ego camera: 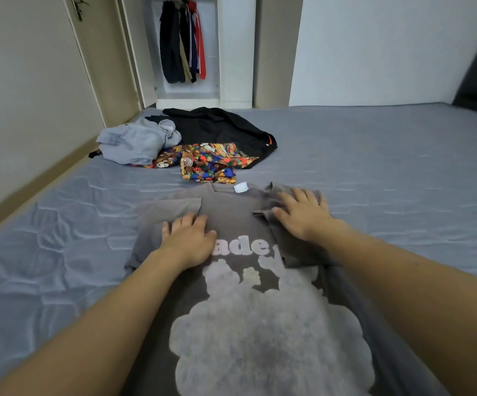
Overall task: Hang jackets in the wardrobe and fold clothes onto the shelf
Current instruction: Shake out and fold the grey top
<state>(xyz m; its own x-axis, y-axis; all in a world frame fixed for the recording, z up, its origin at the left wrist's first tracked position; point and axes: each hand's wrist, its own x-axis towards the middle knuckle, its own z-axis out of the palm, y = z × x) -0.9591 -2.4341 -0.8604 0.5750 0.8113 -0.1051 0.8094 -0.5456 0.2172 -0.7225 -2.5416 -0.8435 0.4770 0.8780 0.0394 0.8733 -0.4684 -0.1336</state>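
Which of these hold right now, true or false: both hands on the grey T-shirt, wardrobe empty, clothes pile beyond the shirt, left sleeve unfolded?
1. Both the left hand and right hand lie flat on the grey T-shirt. True.
2. The wardrobe is empty. False: dark garments hang inside.
3. A clothes pile lies on the bed beyond the shirt. True.
4. The left sleeve is spread outward. False: it is folded in over the shirt.
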